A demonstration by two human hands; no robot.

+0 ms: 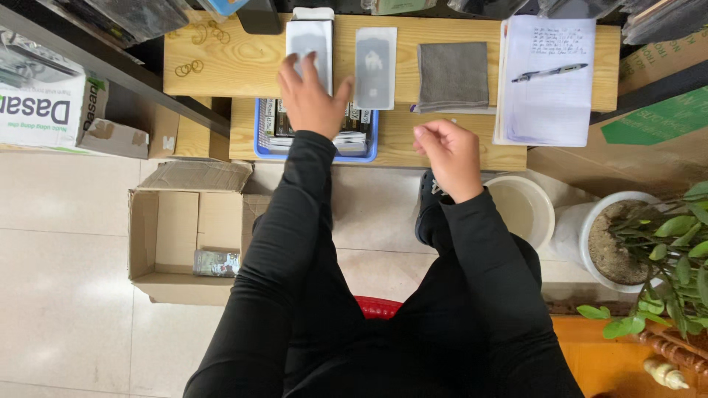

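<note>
My left hand reaches forward over the wooden bench with its fingers spread, resting on a flat white packet. Beside that packet lies a second flat grey-white sheet. Under my left wrist sits a blue tray filled with several slim boxes. My right hand hovers at the bench's near edge with its fingers curled in; whether it pinches something small I cannot tell. A folded grey cloth lies just beyond the right hand.
A notebook with a pen lies at the right of the bench. Rubber bands lie at the left. An open cardboard box stands on the tiled floor, a white bucket and a potted plant at right.
</note>
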